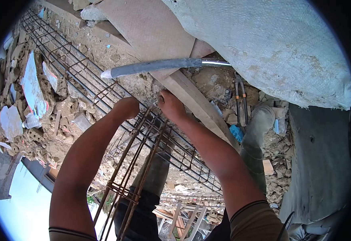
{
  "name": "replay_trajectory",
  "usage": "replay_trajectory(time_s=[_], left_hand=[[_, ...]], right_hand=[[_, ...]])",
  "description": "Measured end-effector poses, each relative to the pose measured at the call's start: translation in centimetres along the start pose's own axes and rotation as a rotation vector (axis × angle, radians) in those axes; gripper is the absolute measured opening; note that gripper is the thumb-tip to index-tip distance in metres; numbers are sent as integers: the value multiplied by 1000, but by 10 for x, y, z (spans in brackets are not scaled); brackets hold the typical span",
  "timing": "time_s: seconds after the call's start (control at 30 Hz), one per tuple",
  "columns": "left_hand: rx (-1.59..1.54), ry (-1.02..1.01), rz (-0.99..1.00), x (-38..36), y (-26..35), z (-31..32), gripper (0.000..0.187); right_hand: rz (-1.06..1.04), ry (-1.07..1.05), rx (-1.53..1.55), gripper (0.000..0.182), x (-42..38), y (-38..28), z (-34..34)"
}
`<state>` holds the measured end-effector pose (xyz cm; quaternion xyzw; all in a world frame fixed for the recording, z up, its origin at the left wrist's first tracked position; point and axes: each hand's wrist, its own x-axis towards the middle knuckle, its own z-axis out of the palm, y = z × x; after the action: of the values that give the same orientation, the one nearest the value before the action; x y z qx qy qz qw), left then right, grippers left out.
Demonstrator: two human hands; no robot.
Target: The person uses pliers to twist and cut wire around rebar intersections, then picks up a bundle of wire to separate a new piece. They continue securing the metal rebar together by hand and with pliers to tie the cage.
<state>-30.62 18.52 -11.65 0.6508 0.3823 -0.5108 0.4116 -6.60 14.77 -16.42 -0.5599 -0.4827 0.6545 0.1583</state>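
Note:
A long steel rebar cage [91,82] runs diagonally from the upper left to the lower right. A second, rustier rebar cage [132,170] crosses it and reaches toward my body. My left hand [126,107] is closed in a fist at the long cage, close to where the two cages meet. Just across the joint, my right hand [171,105] is closed too, its fingers curled at the bars. Whatever either hand grips is hidden or too small to name. My boots [259,130] stand on the rubble, one of them partly behind the bars.
A bent grey tube [155,66] on a metal rod lies beyond my hands. Cutters with orange bands [240,98] rest beside a wooden plank [201,102]. A large white sack [279,48] fills the upper right. Broken bricks and rubble [69,110] cover the left side.

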Motion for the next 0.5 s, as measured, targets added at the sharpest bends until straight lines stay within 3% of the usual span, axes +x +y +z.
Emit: replay_trajectory(time_s=[0.17, 0.23, 0.27, 0.3, 0.37, 0.4, 0.47, 0.5], left_hand=[[70, -98, -32, 3, 12, -8, 18], [312, -41, 274, 10, 2, -4, 13], [310, -40, 272, 21, -14, 10, 13], [313, -54, 470, 36, -37, 28, 12], [321, -63, 669, 41, -35, 21, 12], [-158, -270, 135, 27, -8, -5, 7], [-626, -449, -416, 12, 20, -38, 4], [-810, -396, -522, 8, 25, -45, 4]], right_hand=[[-111, 54, -147, 23, -6, 13, 0], [-97, 87, -114, 26, -4, 17, 4], [-99, 84, -115, 26, -6, 16, 6], [-59, 155, -148, 26, -10, 13, 8], [-22, 233, -184, 26, -15, 14, 13], [28, 285, -180, 21, -20, 17, 19], [75, 339, -175, 17, -26, 17, 19], [91, 209, -150, 18, -29, 14, 13]])
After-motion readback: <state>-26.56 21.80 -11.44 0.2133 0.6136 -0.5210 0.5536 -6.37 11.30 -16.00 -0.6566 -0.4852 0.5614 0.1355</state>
